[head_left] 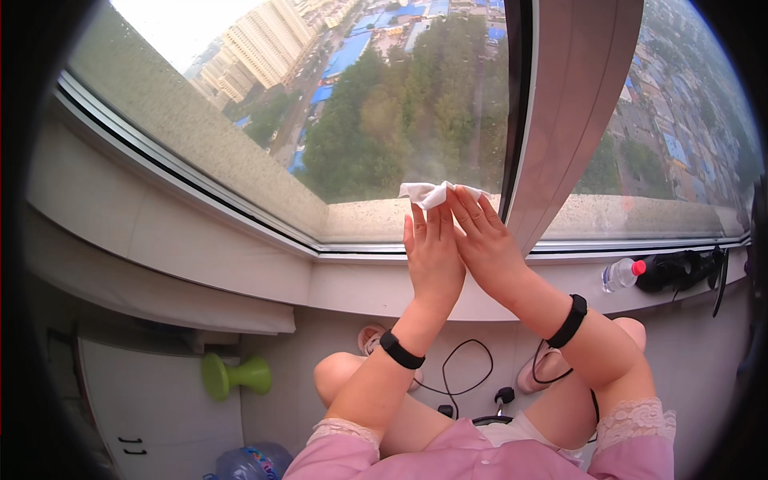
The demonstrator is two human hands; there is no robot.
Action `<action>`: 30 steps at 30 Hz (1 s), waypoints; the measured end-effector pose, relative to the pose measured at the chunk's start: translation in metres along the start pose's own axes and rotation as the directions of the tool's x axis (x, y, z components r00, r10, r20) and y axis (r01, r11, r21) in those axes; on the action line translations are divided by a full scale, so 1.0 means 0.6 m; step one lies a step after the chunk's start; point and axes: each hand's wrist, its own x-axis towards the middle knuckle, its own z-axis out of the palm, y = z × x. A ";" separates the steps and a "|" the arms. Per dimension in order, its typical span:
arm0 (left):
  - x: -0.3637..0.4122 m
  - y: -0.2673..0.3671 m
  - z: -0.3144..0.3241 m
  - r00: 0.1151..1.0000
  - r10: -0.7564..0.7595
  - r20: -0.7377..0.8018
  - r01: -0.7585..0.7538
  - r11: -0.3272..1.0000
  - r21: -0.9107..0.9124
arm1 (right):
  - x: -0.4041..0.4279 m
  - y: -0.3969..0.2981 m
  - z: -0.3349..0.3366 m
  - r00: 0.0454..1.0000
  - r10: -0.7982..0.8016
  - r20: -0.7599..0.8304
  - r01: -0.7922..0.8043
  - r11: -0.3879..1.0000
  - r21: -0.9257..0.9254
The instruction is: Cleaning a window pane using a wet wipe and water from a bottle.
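Observation:
A crumpled white wipe [427, 195] lies against the lower part of the window glass [384, 120], near the dark frame edge. My left hand [435, 258] reaches up to it, its fingertips at the wipe's lower edge and partly hidden by it. Beside it and slightly overlapping, my right hand [489, 237] has its fingers stretched over the wipe's right part. Both hands hold the wipe at their fingertips. Each forearm wears a black band, the left one [402, 350] near the wrist and the right one [568, 321] farther up.
A wide window post [579, 120] rises right of my hands. On the sill [360, 279] stand a clear bottle with a red cap [621, 275] and a black object [675, 270]. A black cable [474, 393] loops on the floor. At left are a green stool [237, 376] and a large water bottle [255, 462].

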 end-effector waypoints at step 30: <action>0.035 0.002 -0.030 0.995 -0.045 -0.084 0.039 0.996 -0.078 | 0.044 -0.010 -0.024 0.996 0.031 -0.089 -0.027 0.999 0.044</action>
